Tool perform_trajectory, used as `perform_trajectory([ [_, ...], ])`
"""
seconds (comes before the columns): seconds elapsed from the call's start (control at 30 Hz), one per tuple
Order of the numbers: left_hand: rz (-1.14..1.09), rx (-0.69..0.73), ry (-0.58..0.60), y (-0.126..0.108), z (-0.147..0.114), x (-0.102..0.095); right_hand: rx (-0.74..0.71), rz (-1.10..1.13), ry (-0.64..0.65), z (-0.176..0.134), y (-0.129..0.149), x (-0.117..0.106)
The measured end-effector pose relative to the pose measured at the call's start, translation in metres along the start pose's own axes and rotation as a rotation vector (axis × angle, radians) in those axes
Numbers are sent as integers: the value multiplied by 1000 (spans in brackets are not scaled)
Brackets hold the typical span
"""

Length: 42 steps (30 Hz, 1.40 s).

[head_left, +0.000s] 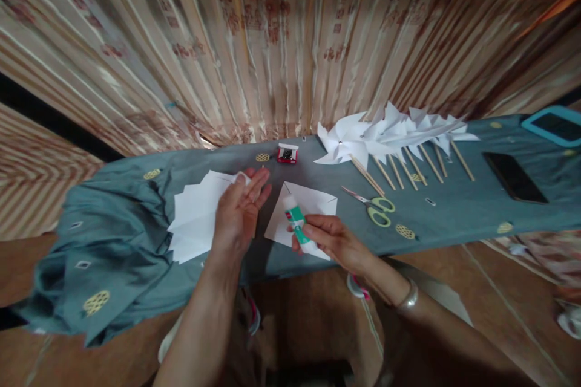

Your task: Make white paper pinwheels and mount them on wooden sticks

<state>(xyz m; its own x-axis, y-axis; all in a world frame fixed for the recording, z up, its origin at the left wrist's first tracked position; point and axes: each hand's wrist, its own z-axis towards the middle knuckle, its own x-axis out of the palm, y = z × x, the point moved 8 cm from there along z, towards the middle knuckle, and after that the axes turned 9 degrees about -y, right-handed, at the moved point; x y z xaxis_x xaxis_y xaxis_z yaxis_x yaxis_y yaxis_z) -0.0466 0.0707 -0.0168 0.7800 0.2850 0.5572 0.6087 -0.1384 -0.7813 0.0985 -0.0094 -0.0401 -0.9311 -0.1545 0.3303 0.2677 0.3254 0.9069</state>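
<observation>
The person's right hand [323, 234] is clamped on a green and white glue stick [296, 224], held tilted above 1 square white sheet [278, 222] with short dark lines at its corners; the left hand [242, 208] is raised beside the stack of white paper [193, 211], its fingers bent and a small white bit showing by them, though whether it grips that bit cannot be told; the 2 hands are apart. Beyond the sheet is an open red box [287, 155] of small dark pieces; green-handled scissors [367, 200] lie to the right, blades apart; past them, white pinwheels [354, 136] on sticks overlap in a row, near a dark phone [515, 177]; all rest on a teal cloth [454, 211].
</observation>
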Motion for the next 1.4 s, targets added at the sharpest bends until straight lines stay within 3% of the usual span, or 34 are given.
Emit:
perform_trajectory([
  [0.17, 85, -205, 91, 48, -29, 10, -57, 47, 25, 0, 16, -15],
  [0.33, 138, -291, 245, 66, -50, 29, -131, -50, 43, 0, 22, -22],
  [0.4, 204, -244, 263, 65, -52, 31, -179, -63, 27, 1, 25, -26],
  [0.53, 387, -9, 193, 52, -47, 26, -177, -73, 11, 4, 23, -32],
  [0.77, 453, 133, 189, 36, -46, 26, 69, 272, -78, 5, 1, -41],
  [1.0, 417, 91, 192, 31, -46, 21, 135, 461, -101, 10, -9, -30],
  [1.4, 351, 43, 119, 32, -40, 11, 142, 460, -59, 14, -15, -16],
])
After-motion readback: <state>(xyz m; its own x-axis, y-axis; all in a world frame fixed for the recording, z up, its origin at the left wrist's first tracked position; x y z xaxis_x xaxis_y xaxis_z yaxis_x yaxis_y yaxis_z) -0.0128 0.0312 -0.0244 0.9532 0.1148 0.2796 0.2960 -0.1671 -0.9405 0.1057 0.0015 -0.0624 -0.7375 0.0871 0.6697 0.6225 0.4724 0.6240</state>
